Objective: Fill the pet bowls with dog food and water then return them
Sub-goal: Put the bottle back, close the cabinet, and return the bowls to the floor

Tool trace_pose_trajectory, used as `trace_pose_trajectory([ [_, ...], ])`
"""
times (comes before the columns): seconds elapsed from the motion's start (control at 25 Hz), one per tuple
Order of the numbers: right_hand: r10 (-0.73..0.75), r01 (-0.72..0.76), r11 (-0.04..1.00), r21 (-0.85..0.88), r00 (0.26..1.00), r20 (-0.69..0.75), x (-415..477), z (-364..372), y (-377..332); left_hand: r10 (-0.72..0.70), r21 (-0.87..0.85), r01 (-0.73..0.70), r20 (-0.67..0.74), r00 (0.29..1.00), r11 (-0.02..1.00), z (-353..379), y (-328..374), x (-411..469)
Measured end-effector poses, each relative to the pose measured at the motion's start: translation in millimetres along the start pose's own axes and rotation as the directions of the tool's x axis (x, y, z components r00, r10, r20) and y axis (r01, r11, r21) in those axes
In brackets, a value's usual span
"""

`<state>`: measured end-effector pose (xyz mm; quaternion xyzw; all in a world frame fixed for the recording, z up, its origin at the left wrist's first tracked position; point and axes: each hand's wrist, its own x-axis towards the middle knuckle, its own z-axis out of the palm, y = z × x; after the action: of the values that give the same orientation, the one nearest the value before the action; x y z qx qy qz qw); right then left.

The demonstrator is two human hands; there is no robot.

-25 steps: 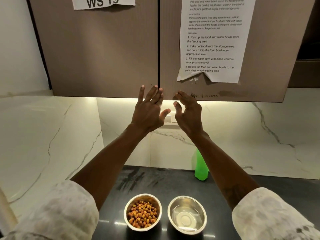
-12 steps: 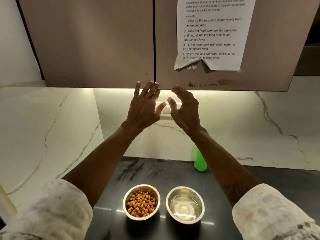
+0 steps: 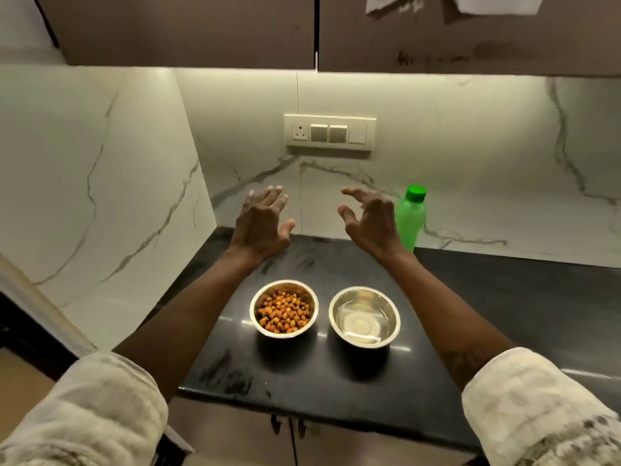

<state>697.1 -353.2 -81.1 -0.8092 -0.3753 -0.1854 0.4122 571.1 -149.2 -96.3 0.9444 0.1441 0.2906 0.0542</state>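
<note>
Two steel bowls stand side by side on the black counter (image 3: 336, 381). The left bowl (image 3: 284, 309) holds brown and orange dog food. The right bowl (image 3: 364, 317) holds clear water. My left hand (image 3: 262, 223) hovers in the air beyond the food bowl, fingers spread, holding nothing. My right hand (image 3: 369, 220) hovers beyond the water bowl, fingers curled apart, empty too. A green bottle (image 3: 410, 218) with a green cap stands upright at the back, partly behind my right hand.
Marble walls close the counter at the left and back. A switch panel (image 3: 329, 132) sits on the back wall. Brown upper cabinets (image 3: 188, 28) hang overhead, with paper taped to the right door. Lower cabinet doors (image 3: 292, 438) show under the counter's front edge.
Both hands have dropped from the upper cabinet doors to just above the counter behind the bowls. The view has tilted down. The bowls and bottle have not moved.
</note>
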Motion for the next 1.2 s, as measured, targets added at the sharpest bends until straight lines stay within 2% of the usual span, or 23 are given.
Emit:
trace_pose_trajectory([
  [0.08, 0.075, -0.072, 0.997, -0.033, 0.992, 0.100, -22.3, 14.0, 27.6, -0.118, -0.017, 0.121, 0.122, 0.985, 0.992, 23.7, -16.2, -30.8],
  [0.2, 0.199, -0.186, 0.979, -0.081, 0.956, 0.216, -50.4, 30.8, 69.4, -0.297, -0.012, 0.312, 0.267, 0.917, 0.950, 49.4, -31.2, -69.3],
  [0.36, 0.384, -0.336, 0.920, -0.203, 0.875, 0.294, -85.1, 41.9, 116.9, -0.562, 0.079, 0.582, 0.392, 0.728, 0.809, 79.6, -48.3, -107.6],
  [0.48, 0.510, -0.393, 0.841, -0.373, 0.804, 0.304, -109.1, 45.3, 147.5, -0.659, 0.005, 0.788, 0.552, 0.511, 0.615, 95.1, -45.7, -127.5],
  [0.56, 0.588, -0.424, 0.786, -0.450, 0.738, 0.331, -121.5, 45.9, 162.9, -0.685, -0.086, 0.910, 0.630, 0.365, 0.406, 106.6, -40.1, -137.3],
  [0.64, 0.646, -0.444, 0.746, -0.496, 0.665, 0.375, -130.1, 47.5, 175.4, -0.678, -0.188, 0.962, 0.683, 0.272, 0.197, 115.9, -35.9, -145.5],
  [0.68, 0.669, -0.451, 0.731, -0.513, 0.624, 0.404, -133.1, 48.6, 178.1, -0.673, -0.241, 0.962, 0.690, 0.265, 0.131, 119.2, -36.6, -149.1],
  [0.76, 0.688, -0.469, 0.722, -0.508, 0.565, 0.456, -137.9, 51.9, 181.2, -0.681, -0.303, 0.950, 0.681, 0.269, 0.072, 122.0, -38.4, -153.4],
  [0.92, 0.690, -0.567, 0.719, -0.402, 0.512, 0.512, -140.8, 56.1, 176.4, -0.722, -0.329, 0.941, 0.633, 0.279, 0.075, 116.0, -37.7, -168.1],
  [1.2, 0.576, -0.513, 0.802, -0.305, 0.530, 0.622, -147.9, 76.9, 145.6, -0.801, -0.399, 0.916, 0.538, 0.265, 0.035, 74.6, -37.2, -231.7],
])
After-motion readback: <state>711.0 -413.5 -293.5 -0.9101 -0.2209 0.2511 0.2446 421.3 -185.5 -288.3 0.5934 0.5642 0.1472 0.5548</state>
